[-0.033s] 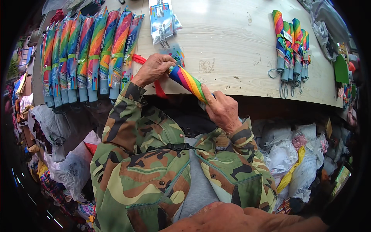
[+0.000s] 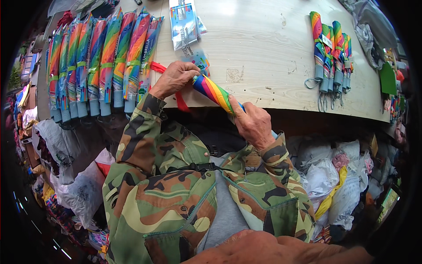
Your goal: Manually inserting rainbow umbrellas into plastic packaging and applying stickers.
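A folded rainbow-striped umbrella slants across the near edge of the table, between my two hands. My left hand pinches at its upper left end, thumb and fingertips together. Round the lower right part of the same umbrella my right hand is closed, its thumb lying along the fabric. The lower end is mostly hidden behind that hand. A red ribbon hangs over the table edge below my left wrist. Just beyond my left fingers lies a clear printed plastic sleeve.
At the left, a row of several sleeved rainbow umbrellas lies on the table. More clear sleeves are stacked at the back. Several unsleeved umbrellas lie at the right. White bags crowd below the table.
My right hand has shifted very slightly, and a little more blue fabric shows beside its thumb. The umbrella has barely turned; my left hand stays in place.
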A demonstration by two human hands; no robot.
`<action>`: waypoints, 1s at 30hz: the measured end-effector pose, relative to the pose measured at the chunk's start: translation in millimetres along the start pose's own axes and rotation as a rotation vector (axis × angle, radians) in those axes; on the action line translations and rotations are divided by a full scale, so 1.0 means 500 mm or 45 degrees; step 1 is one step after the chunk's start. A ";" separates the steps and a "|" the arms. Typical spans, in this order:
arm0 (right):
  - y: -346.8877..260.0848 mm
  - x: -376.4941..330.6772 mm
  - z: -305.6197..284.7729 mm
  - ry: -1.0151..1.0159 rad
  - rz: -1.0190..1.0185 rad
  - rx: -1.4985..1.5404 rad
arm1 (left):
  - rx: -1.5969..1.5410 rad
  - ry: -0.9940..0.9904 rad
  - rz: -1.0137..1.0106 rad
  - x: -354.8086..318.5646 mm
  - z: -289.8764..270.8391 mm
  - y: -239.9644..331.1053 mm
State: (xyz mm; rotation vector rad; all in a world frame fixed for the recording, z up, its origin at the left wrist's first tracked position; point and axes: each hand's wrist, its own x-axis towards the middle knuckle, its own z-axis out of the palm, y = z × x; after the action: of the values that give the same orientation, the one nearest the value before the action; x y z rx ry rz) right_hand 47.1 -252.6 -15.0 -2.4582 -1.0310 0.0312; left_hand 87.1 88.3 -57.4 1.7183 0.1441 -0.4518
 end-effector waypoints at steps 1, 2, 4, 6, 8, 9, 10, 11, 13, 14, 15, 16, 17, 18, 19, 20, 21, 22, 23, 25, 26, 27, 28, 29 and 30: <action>0.010 0.003 0.005 0.006 -0.100 -0.212 | 0.000 -0.002 0.001 0.000 0.001 0.006; 0.017 0.003 0.007 0.016 -0.118 -0.308 | -0.027 -0.027 -0.060 0.001 0.001 0.013; 0.023 0.001 0.000 0.005 -0.115 -0.359 | -0.055 -0.055 -0.120 -0.001 0.003 0.028; 0.023 0.002 -0.008 -0.006 -0.110 -0.412 | -0.051 -0.040 -0.179 -0.006 0.011 0.040; 0.021 0.003 -0.013 -0.038 -0.115 -0.502 | -0.006 -0.009 -0.159 -0.010 0.019 0.043; 0.021 0.001 -0.012 -0.037 -0.113 -0.502 | 0.038 0.022 -0.140 -0.013 0.023 0.044; 0.018 -0.001 -0.007 -0.035 -0.111 -0.510 | 0.039 0.021 -0.140 -0.015 0.027 0.038; 0.015 -0.002 -0.004 -0.033 -0.109 -0.517 | 0.149 0.100 -0.019 -0.017 0.032 0.031; 0.006 -0.005 -0.003 -0.041 -0.101 -0.534 | 0.260 0.176 0.103 -0.020 0.040 0.027; 0.002 -0.007 -0.002 -0.049 -0.094 -0.551 | 0.337 0.221 0.154 -0.021 0.046 0.029; -0.001 -0.009 -0.002 -0.049 -0.092 -0.553 | 0.414 0.267 0.206 -0.019 0.052 0.031; -0.003 -0.009 -0.001 -0.045 -0.092 -0.551 | 0.415 0.271 0.206 -0.017 0.058 0.028; -0.006 -0.008 0.001 -0.042 -0.092 -0.550 | 0.335 0.376 0.210 -0.014 0.067 0.021; -0.008 -0.009 0.004 -0.041 -0.095 -0.550 | 0.254 0.480 0.213 -0.012 0.073 0.016; -0.007 -0.011 0.010 -0.024 -0.094 -0.542 | 0.254 0.481 0.214 -0.011 0.078 0.016; -0.008 -0.013 0.016 -0.007 -0.093 -0.534 | 0.250 0.498 0.159 -0.011 0.082 0.016; -0.010 -0.015 0.020 -0.006 -0.094 -0.533 | 0.246 0.515 0.104 -0.012 0.085 0.016; -0.012 -0.017 0.024 0.026 -0.074 -0.503 | 0.247 0.513 0.104 -0.014 0.086 0.018; -0.015 -0.019 0.028 0.058 -0.054 -0.472 | 0.097 0.503 0.057 -0.017 0.086 0.019; -0.024 -0.023 0.038 0.082 -0.012 -0.446 | -0.051 0.490 0.010 -0.023 0.089 0.024; -0.029 -0.026 0.042 0.105 0.028 -0.421 | 0.015 0.625 -0.012 -0.025 0.093 0.028; -0.032 -0.029 0.045 0.105 0.028 -0.420 | 0.082 0.760 -0.033 -0.028 0.097 0.030; -0.036 -0.032 0.047 0.124 0.045 -0.393 | 0.082 0.761 -0.034 -0.032 0.101 0.032; -0.039 -0.033 0.049 0.147 0.060 -0.365 | 0.078 0.821 0.003 -0.037 0.103 0.034; -0.043 -0.033 0.051 0.148 0.058 -0.362 | 0.074 0.880 0.041 -0.039 0.104 0.035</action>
State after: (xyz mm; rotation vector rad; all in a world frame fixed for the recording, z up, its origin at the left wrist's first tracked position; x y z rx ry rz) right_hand 15.9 -240.4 -31.1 -2.7002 -0.9862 -0.2581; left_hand 64.2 37.3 -41.0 1.8705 0.6020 0.1820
